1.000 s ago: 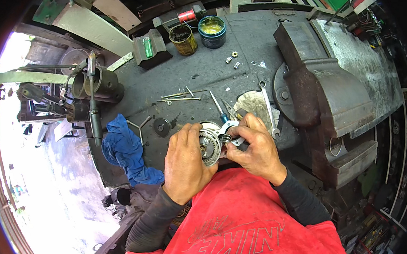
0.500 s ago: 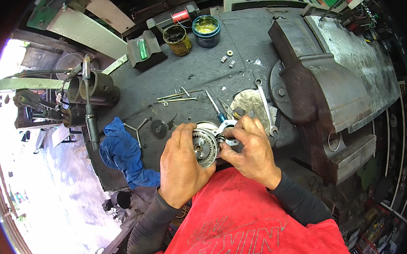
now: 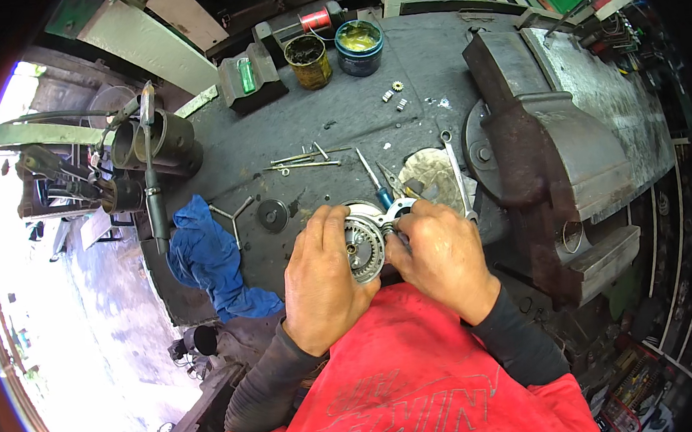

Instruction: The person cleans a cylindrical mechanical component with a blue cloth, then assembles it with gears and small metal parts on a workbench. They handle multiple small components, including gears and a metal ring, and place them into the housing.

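Observation:
My left hand (image 3: 316,286) is wrapped round the left side of a round metal gear housing (image 3: 367,251) with a toothed ring inside, holding it up near my chest. My right hand (image 3: 443,257) is closed in a pinch at the housing's right side, by a small ribbed metal part (image 3: 388,228) partly covered by the fingertips. Just beyond the fingers shows a light metal flange (image 3: 398,207) with holes. A blue-handled screwdriver (image 3: 382,195) and pliers (image 3: 392,179) lie past it. The palm sides of both hands are hidden.
A large vise (image 3: 549,137) stands on the right of the bench. Left lie a blue cloth (image 3: 209,262), a T-shaped wrench (image 3: 235,220) and a dark disc (image 3: 272,215). Farther off are bolts (image 3: 306,164), small gears (image 3: 398,86), two grease tins (image 3: 359,48) and a combination wrench (image 3: 457,172).
Both hands and the housing appear slightly farther right in view, as the whole bench shifts a little. My right fingers have turned over the small part, their backs now showing more.

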A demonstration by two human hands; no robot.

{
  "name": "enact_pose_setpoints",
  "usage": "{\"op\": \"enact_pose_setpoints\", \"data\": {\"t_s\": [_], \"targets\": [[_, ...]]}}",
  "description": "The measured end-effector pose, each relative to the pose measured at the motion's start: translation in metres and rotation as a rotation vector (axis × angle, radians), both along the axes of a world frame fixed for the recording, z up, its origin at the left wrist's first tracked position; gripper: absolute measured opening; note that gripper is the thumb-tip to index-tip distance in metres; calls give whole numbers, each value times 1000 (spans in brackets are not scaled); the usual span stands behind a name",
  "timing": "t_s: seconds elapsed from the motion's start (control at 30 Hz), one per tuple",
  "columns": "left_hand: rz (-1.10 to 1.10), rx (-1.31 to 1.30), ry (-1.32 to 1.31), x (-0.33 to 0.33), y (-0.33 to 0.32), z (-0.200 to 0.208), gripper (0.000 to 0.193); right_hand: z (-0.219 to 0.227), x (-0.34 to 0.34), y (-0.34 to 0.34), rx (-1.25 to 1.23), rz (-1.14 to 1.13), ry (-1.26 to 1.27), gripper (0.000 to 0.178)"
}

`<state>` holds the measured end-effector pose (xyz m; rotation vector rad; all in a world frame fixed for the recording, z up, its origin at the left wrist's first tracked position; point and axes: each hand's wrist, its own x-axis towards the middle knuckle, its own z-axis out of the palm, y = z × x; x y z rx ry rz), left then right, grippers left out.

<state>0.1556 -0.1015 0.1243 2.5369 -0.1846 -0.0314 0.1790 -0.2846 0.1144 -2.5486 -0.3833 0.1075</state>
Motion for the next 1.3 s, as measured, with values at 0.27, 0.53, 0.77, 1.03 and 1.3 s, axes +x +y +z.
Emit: {"op": "enact_pose_setpoints", "data": {"t_s": [0.27, 0.53, 0.77, 1.03, 1.3], "targets": [[-14, -17, -8, -3, 3, -1, 75, 5, 25, -3, -157, 106, 167, 19], [-1, -27, 21, -4, 2, 0, 78, 9, 44, -14, -34, 65, 252, 24], [-18, -24, -16, -3, -1, 0, 78, -11, 44, -25, 154, 38, 241, 49], [-11, -80, 56, -6, 1, 1, 94, -63, 153, -10, 301, 158, 219, 29], [74, -135, 40, -10, 0, 1, 89, -159, 205, 90, 24, 494, 87, 31]]}}
